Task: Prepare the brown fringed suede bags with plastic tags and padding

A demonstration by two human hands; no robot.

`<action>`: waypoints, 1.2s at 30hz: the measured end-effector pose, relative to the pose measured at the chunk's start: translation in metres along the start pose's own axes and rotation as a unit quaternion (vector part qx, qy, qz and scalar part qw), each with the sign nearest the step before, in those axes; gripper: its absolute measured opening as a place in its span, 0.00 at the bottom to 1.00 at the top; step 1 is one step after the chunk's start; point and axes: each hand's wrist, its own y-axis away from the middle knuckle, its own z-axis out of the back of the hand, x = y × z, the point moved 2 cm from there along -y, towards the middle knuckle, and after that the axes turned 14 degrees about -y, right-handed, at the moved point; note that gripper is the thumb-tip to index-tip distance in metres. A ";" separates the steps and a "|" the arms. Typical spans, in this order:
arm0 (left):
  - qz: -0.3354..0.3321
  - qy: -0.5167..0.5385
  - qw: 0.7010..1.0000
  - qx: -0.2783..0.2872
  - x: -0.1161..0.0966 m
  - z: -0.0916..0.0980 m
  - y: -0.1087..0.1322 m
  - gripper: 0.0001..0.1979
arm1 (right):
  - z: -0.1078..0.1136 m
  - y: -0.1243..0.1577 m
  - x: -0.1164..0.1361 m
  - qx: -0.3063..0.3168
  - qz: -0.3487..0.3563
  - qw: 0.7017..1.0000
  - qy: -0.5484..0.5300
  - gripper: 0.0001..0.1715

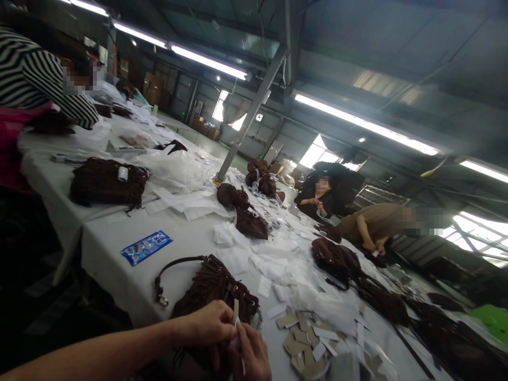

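Observation:
My left hand (pixel 210 323) and my right hand (pixel 252 352) meet at the bottom of the view, both pinching a small pale strip of paper or card (pixel 236 312) that sticks up between the fingers. Right behind them lies a dark brown fringed bag (pixel 214 288) with a strap and metal clasp. My left forearm stretches in from the lower left. Just to the right of my hands is a heap of small tan and white cards (pixel 304 338).
A long white table (pixel 115 243) carries several more brown fringed bags (pixel 105 182), scattered white paper (pixel 273 259) and a blue packet (pixel 146 247). A person in a striped top stands at far left. Two people work across the table at right. A metal post (pixel 248 119) rises mid-table.

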 end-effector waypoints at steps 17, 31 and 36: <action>-0.013 -0.177 0.969 -0.170 0.030 -0.005 -0.024 0.15 | 0.007 -0.021 0.009 0.120 -0.125 0.976 -0.135 0.21; -0.006 -0.153 0.980 -0.125 0.021 -0.003 -0.021 0.16 | 0.021 -0.049 0.013 0.189 -0.073 0.976 -0.073 0.25; 0.009 -0.105 0.990 -0.093 0.016 -0.008 -0.016 0.17 | 0.013 -0.033 -0.001 0.190 -0.069 0.977 -0.064 0.59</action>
